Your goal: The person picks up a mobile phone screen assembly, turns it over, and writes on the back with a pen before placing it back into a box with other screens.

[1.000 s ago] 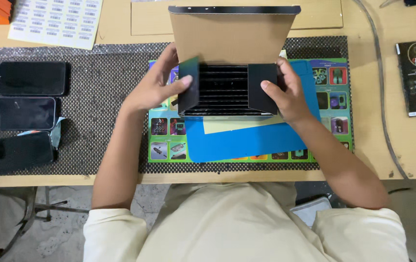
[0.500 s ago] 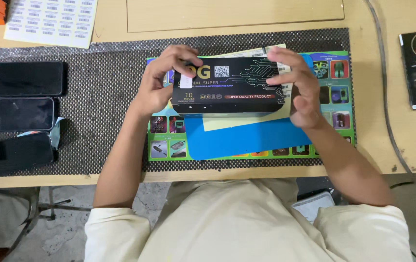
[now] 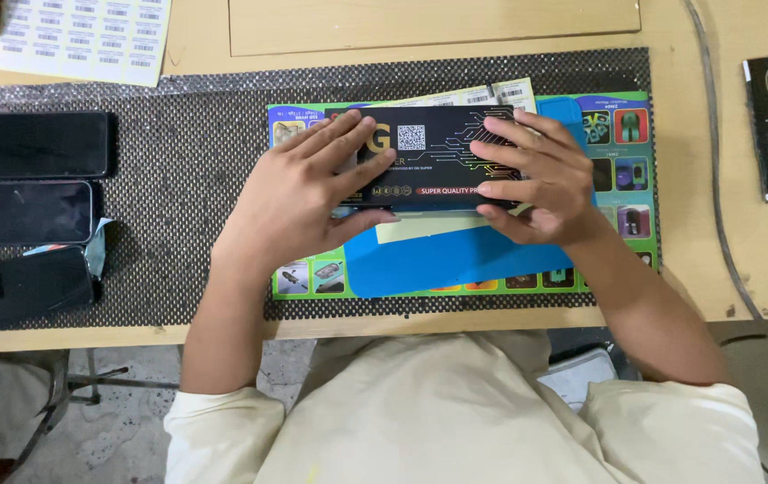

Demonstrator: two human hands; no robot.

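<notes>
The long black cardboard box (image 3: pixel 433 159) lay closed on the blue mat (image 3: pixel 455 260); the left hand (image 3: pixel 308 193) and right hand (image 3: pixel 536 175) pressed flat on its lid, fingers spread, gripping nothing

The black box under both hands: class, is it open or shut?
Shut: the black box lies flat on the green mat, lid down, no interior showing.

Box (image 3: pixel 433 157) lies on printed mat (image 3: pixel 621 170) at desk's (image 3: pixel 698 269) near edge; three phones (image 3: pixel 39 215) along left edge; label sheet (image 3: pixel 83 36) at far-left corner.
</notes>
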